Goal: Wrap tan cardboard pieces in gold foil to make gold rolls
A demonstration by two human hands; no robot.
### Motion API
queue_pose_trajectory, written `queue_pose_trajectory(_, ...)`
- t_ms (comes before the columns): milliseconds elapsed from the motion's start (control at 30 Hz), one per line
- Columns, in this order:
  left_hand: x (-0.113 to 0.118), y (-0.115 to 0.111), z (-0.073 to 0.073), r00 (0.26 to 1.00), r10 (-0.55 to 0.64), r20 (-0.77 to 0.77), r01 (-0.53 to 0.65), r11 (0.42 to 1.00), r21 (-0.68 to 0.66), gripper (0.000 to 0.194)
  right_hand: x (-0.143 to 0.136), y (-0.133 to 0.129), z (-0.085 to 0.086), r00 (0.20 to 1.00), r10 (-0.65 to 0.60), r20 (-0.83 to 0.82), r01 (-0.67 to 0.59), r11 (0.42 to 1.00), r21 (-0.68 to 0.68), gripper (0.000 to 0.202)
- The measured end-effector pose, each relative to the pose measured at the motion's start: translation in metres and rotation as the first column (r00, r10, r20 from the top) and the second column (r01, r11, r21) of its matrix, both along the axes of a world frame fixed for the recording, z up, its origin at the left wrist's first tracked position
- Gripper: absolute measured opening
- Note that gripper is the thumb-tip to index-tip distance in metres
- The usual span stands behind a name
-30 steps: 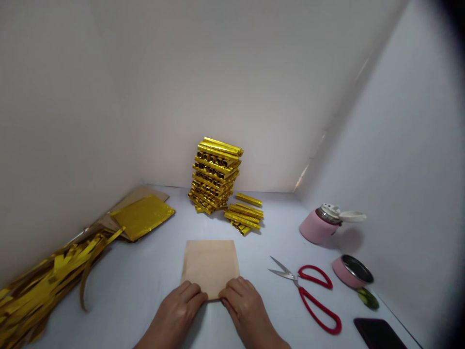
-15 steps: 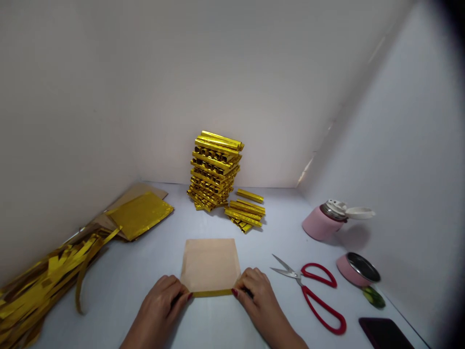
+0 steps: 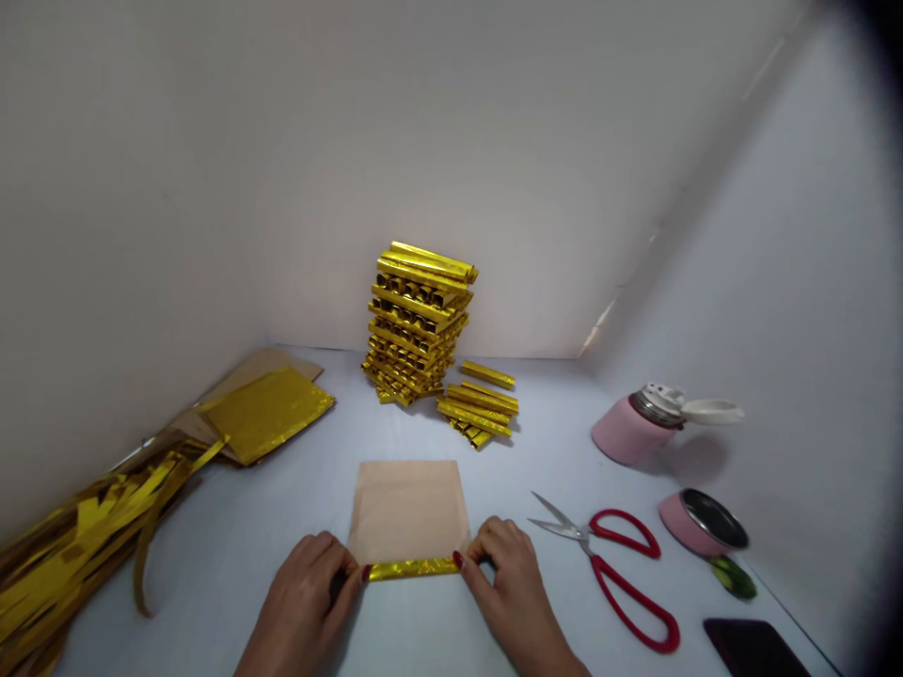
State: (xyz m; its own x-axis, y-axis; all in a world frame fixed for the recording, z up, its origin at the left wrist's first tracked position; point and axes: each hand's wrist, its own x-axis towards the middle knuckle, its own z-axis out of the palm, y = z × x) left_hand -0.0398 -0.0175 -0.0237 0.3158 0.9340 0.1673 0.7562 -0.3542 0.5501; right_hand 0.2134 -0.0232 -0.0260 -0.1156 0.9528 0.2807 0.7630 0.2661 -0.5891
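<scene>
Since the earliest frame, the left hand [image 3: 303, 588] and the right hand [image 3: 509, 588] had moved apart, from the middle of the near side of the sheet [image 3: 409, 508] to its two near corners, and a shiny gold fold [image 3: 413, 570] had come into view between them.

Along the left edge of the counter [image 3: 416, 644] lay gold strips [image 3: 77, 550], and behind them, toward the far left corner, flat gold sheets [image 3: 275, 414]. The fingers of the left hand were pinching the left end of the fold. The sheet was lying on the counter, centrally, toward the near edge. It was brown and smooth on top; paler bands along its left and right sides were perhaps folded in. At the far edge stood a tower of gold rolls [image 3: 419, 324], with loose gold rolls [image 3: 480, 409] just to its right. The fingers of the right hand were pinching the right end of the fold. Scissors [image 3: 582, 534] lay further toward the right edge, with blades spread.

I judge that this sheet was at an early stage: a narrow fold was made, but most of it was left flat. Whether the fold had more than one turn, I could not tell.
</scene>
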Motion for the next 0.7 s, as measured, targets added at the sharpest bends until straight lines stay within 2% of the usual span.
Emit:
queue_pose_trajectory(167, 0.001, 0.0011, 0.0026, 1.0, 0.018, 0.006, -0.018, 1.0, -0.016, 0.029, -0.0012, 0.0002, -0.0004, 0.997, -0.069, 0.027, 0.069, 0.998, -0.001, 0.022)
queue_pose_trajectory(400, 0.001, 0.0025, 0.0012, 0.999, 0.033, 0.012, -0.032, 0.999, -0.028, 0.028, -0.0021, 0.0, -0.0007, 0.995, -0.088, 0.038, 0.088, 0.996, -0.013, 0.021)
queue_pose_trajectory(467, 0.0, 0.0028, -0.001, 0.998, 0.055, 0.017, -0.056, 0.998, 0.02, 0.022, -0.002, 0.0002, -0.0006, 0.995, -0.091, 0.031, 0.092, 0.996, -0.012, 0.02)
queue_pose_trajectory(533, -0.0008, 0.0027, -0.002, 0.998, 0.062, 0.006, -0.063, 0.989, 0.131, 0.019, -0.0018, 0.0006, 0.0001, 0.996, -0.09, 0.023, 0.09, 0.996, -0.018, 0.017)
queue_pose_trajectory(600, 0.0001, 0.0023, -0.001, 0.998, -0.015, -0.06, 0.03, 0.967, 0.255, 0.028, -0.0017, 0.0011, 0.0015, 0.996, -0.084, 0.018, 0.084, 0.996, -0.025, 0.015)
queue_pose_trajectory(700, 0.0058, 0.0016, 0.0032, 0.945, -0.254, -0.206, 0.311, 0.893, 0.326, 0.037, -0.002, 0.0015, 0.0032, 0.996, -0.084, 0.019, 0.084, 0.996, -0.012, 0.013)
